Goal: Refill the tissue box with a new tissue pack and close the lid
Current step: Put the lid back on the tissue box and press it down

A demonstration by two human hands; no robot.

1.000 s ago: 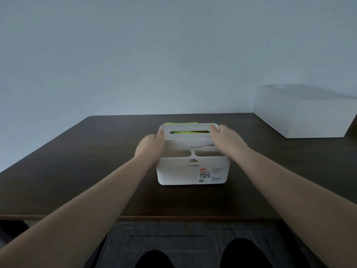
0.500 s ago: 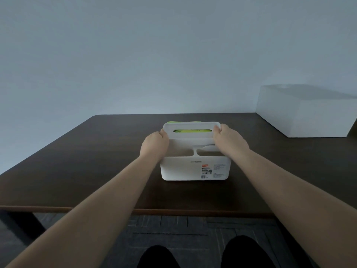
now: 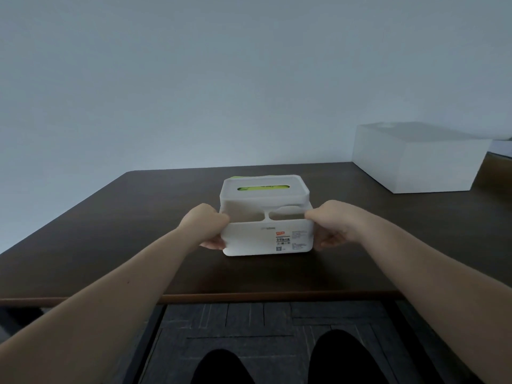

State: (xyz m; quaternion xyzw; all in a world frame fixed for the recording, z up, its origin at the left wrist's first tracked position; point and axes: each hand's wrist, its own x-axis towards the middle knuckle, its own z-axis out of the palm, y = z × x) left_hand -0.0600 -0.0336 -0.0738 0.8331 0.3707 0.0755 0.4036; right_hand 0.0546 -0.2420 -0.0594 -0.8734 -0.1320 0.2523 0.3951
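A white plastic tissue box [image 3: 267,239] with a printed label on its near side stands in the middle of the dark table [image 3: 110,245]. Its white lid [image 3: 263,192] sits on top, and the green tissue pack [image 3: 263,187] shows through the lid's slot and at the back left corner. My left hand [image 3: 207,228] grips the box's left side and my right hand [image 3: 329,225] grips its right side, thumbs near the seam between lid and base.
A large white rectangular box [image 3: 418,159] stands at the back right of the table. The table's near edge [image 3: 249,296] runs across below the box, with grey carpet tiles and my dark-clad knees under it.
Both hands have slid down from the lid's top corners to the sides of the box. The lid now lies lower and flatter on the base.
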